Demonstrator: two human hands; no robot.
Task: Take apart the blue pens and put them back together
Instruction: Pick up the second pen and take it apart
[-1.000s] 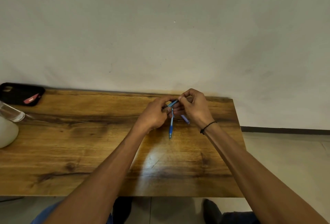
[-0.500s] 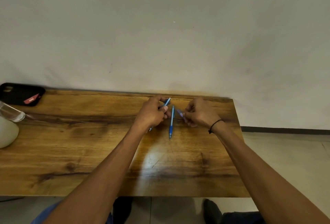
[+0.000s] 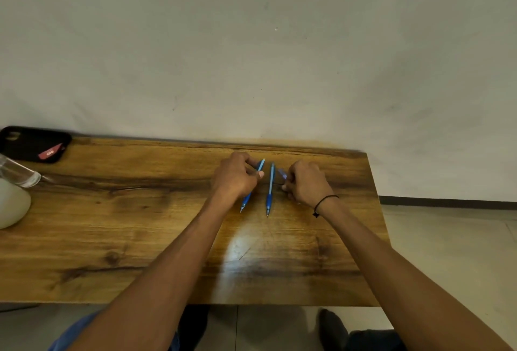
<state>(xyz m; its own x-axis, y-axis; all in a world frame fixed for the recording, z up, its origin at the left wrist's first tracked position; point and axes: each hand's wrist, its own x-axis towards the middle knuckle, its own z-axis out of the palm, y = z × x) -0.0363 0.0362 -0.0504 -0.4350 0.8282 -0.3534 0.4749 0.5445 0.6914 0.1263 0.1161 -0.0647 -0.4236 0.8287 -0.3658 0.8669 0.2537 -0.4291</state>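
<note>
Three blue pens are on the wooden table (image 3: 140,238) near its far edge. My left hand (image 3: 235,178) grips the left pen (image 3: 246,200), whose tip points toward me and whose top sticks out past my fingers. The middle pen (image 3: 269,191) lies free on the wood between my hands. My right hand (image 3: 305,184), with a black band on the wrist, holds the third pen (image 3: 282,173); only its blurred top end shows above my fingers.
A black phone case (image 3: 33,143) with a red tag lies at the far left corner. A clear glass (image 3: 18,173) and a white rounded object (image 3: 11,205) sit at the left edge. The table's right edge runs just past my right wrist.
My hands were together above the middle pen; they have moved apart and down to the table. The left hand brought its pen to the left, the right hand carried another to the right.
</note>
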